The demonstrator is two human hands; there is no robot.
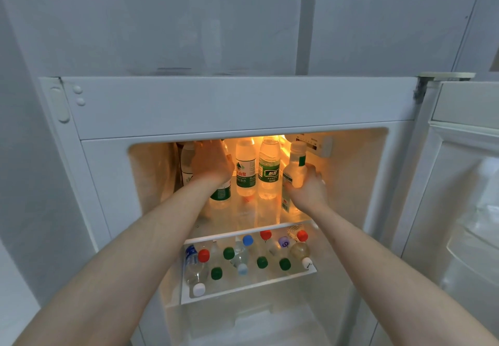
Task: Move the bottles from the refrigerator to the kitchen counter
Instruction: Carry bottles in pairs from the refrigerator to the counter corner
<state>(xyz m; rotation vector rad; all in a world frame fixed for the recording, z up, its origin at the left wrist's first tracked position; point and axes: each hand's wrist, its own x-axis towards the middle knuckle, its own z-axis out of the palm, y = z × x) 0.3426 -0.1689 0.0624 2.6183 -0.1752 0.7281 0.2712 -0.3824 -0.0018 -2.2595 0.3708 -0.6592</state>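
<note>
The open refrigerator (237,108) has a lit top shelf with several plastic bottles standing on it. My left hand (212,163) wraps around a green-labelled bottle (221,193) at the shelf's left. My right hand (307,190) grips a white-capped bottle (295,167) at the right and holds it tilted. Between them stand a red-and-green labelled bottle (245,171) and a green-labelled one (268,169). Another bottle (186,163) stands behind my left hand, partly hidden.
The glass shelf (243,233) below holds several bottles seen from above, with red, green, blue and white caps (229,253). The fridge door (469,183) stands open at the right. A grey wall closes in at the left.
</note>
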